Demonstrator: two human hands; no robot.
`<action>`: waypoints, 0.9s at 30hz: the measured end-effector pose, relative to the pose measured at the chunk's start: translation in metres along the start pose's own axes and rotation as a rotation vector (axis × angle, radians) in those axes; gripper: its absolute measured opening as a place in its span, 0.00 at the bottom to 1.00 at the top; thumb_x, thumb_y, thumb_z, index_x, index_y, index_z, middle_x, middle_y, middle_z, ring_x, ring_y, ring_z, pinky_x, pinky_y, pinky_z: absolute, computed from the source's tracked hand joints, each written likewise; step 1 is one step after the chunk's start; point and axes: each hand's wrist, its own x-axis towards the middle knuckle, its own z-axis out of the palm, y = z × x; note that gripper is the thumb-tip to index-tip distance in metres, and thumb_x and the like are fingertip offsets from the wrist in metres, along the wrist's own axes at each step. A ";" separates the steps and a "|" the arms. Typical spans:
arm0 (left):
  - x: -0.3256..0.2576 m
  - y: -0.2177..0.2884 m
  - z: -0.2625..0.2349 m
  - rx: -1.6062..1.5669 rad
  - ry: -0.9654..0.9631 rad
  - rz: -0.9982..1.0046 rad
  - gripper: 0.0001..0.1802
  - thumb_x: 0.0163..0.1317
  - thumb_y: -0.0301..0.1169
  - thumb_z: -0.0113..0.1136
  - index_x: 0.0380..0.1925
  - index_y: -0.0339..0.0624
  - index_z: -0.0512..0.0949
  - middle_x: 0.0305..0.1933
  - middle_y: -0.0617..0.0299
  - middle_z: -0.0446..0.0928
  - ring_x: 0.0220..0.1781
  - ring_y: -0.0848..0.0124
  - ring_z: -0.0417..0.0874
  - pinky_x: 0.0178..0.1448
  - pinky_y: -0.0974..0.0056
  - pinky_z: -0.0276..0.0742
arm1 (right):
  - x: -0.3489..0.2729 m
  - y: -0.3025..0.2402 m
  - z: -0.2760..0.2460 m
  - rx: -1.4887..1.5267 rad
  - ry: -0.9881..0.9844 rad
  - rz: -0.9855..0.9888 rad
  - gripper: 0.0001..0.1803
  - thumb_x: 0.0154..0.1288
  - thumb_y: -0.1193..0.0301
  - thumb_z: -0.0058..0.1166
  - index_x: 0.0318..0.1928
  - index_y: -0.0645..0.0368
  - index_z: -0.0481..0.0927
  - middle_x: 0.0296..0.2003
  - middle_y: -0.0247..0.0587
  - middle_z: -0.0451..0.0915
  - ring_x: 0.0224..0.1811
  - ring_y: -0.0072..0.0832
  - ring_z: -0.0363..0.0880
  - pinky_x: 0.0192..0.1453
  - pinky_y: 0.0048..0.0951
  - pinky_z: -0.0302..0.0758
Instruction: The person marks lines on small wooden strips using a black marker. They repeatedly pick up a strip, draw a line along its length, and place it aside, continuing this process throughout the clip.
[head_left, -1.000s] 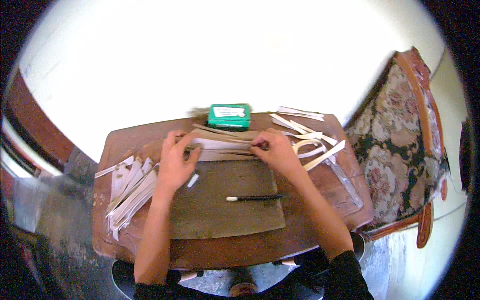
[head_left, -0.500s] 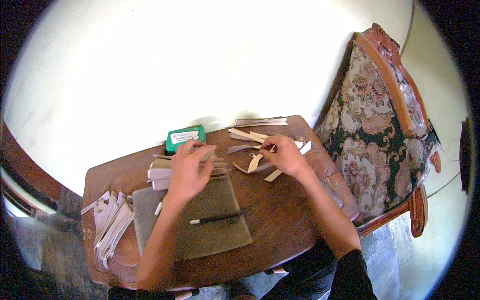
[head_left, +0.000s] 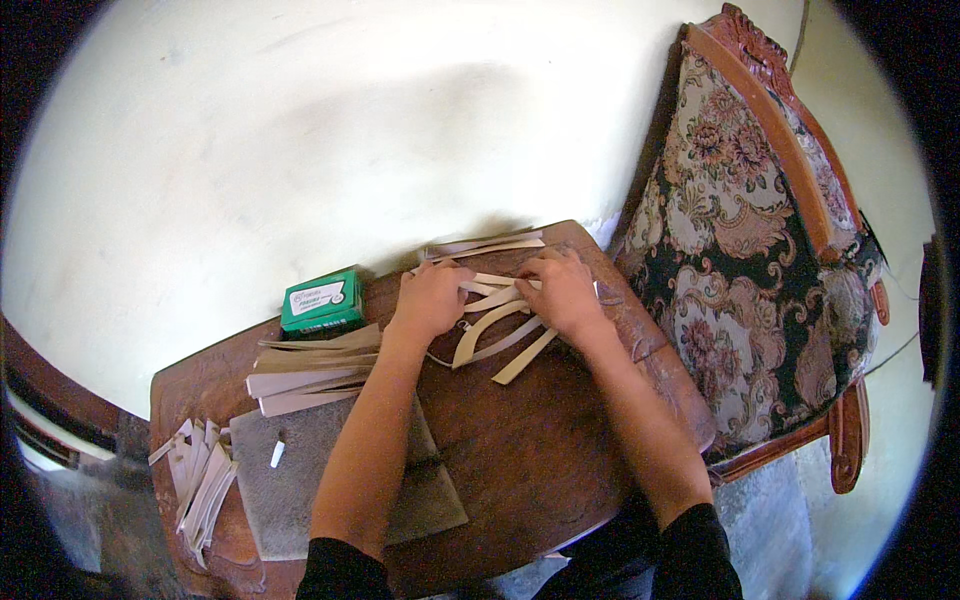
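Note:
Both hands are over a loose pile of pale, curved flat strips (head_left: pixel 488 328) at the right of the table. My left hand (head_left: pixel 430 302) has its fingers closed at the left ends of the upper strips. My right hand (head_left: pixel 562 290) pinches strips near their right ends, thumb and fingers together. Fingers cover part of what each hand grips. Left of my left forearm lies a thick stack of similar strips (head_left: pixel 310 378), partly on a grey mat (head_left: pixel 300 510). On the mat is a small white cap-like piece (head_left: pixel 277 454).
A green box (head_left: pixel 322 303) stands at the table's back edge by the wall. More strips (head_left: pixel 490 246) lie at the back, and a bundle of whitish strips (head_left: pixel 208 485) at the left edge. A floral upholstered chair (head_left: pixel 740 260) stands against the wooden table (head_left: pixel 560 450) on the right.
My left hand has moved right, from above the stack to the loose pile, and its fingers have closed. The right hand stays at the pile. The black pen is now mostly hidden by my left forearm.

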 end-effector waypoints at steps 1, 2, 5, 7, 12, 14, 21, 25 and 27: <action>0.001 0.000 0.000 0.034 -0.052 -0.004 0.15 0.63 0.34 0.62 0.50 0.55 0.84 0.58 0.56 0.81 0.61 0.49 0.79 0.63 0.35 0.71 | -0.001 -0.007 0.001 -0.032 0.028 0.000 0.15 0.65 0.58 0.61 0.47 0.50 0.88 0.50 0.41 0.83 0.61 0.48 0.75 0.65 0.57 0.71; 0.003 0.001 0.001 0.036 -0.047 -0.008 0.15 0.63 0.34 0.63 0.50 0.56 0.84 0.59 0.56 0.80 0.61 0.49 0.78 0.64 0.34 0.70 | -0.002 -0.010 0.004 -0.028 0.020 -0.014 0.15 0.65 0.57 0.61 0.48 0.49 0.87 0.51 0.39 0.83 0.61 0.46 0.74 0.64 0.56 0.70; 0.003 0.001 0.003 0.040 -0.016 -0.007 0.14 0.63 0.35 0.63 0.49 0.57 0.84 0.61 0.58 0.80 0.63 0.49 0.77 0.65 0.32 0.68 | -0.002 -0.019 0.011 -0.007 -0.029 -0.048 0.16 0.66 0.56 0.61 0.49 0.47 0.87 0.51 0.34 0.82 0.60 0.41 0.73 0.61 0.53 0.68; -0.002 -0.003 0.002 0.038 0.026 0.014 0.14 0.63 0.36 0.64 0.49 0.57 0.84 0.60 0.58 0.79 0.64 0.48 0.76 0.64 0.33 0.68 | -0.004 -0.024 0.013 0.018 -0.092 -0.056 0.16 0.66 0.55 0.61 0.49 0.46 0.86 0.51 0.33 0.82 0.59 0.41 0.73 0.60 0.53 0.67; -0.010 -0.001 -0.014 0.027 0.112 0.045 0.14 0.63 0.37 0.64 0.49 0.58 0.83 0.54 0.59 0.80 0.63 0.49 0.76 0.61 0.34 0.69 | -0.001 -0.025 0.008 0.021 0.036 -0.118 0.13 0.63 0.60 0.63 0.46 0.46 0.85 0.48 0.33 0.83 0.58 0.41 0.74 0.56 0.59 0.65; -0.013 0.001 -0.026 0.010 0.161 0.062 0.13 0.64 0.36 0.64 0.49 0.57 0.83 0.52 0.60 0.80 0.61 0.52 0.77 0.61 0.37 0.69 | -0.002 -0.030 -0.002 0.031 0.072 -0.112 0.13 0.61 0.60 0.64 0.46 0.46 0.85 0.47 0.33 0.83 0.58 0.41 0.74 0.57 0.58 0.65; -0.027 0.013 -0.080 0.007 0.409 0.178 0.11 0.67 0.34 0.61 0.48 0.54 0.84 0.48 0.63 0.81 0.56 0.58 0.80 0.62 0.46 0.67 | -0.007 -0.060 -0.051 0.126 0.254 -0.133 0.13 0.62 0.63 0.64 0.47 0.48 0.84 0.47 0.34 0.84 0.56 0.39 0.76 0.57 0.53 0.66; -0.050 0.017 -0.113 -0.021 0.474 0.205 0.12 0.67 0.34 0.61 0.48 0.51 0.85 0.44 0.59 0.82 0.52 0.57 0.81 0.60 0.50 0.70 | -0.009 -0.072 -0.070 0.283 0.323 -0.241 0.09 0.64 0.66 0.63 0.44 0.53 0.85 0.41 0.40 0.86 0.47 0.43 0.82 0.51 0.47 0.74; -0.071 0.020 -0.130 -0.116 0.396 0.166 0.12 0.68 0.34 0.61 0.49 0.49 0.85 0.42 0.57 0.83 0.49 0.55 0.83 0.58 0.53 0.73 | -0.020 -0.076 -0.083 0.443 0.180 -0.254 0.08 0.64 0.68 0.62 0.42 0.55 0.85 0.37 0.44 0.86 0.42 0.45 0.84 0.48 0.44 0.77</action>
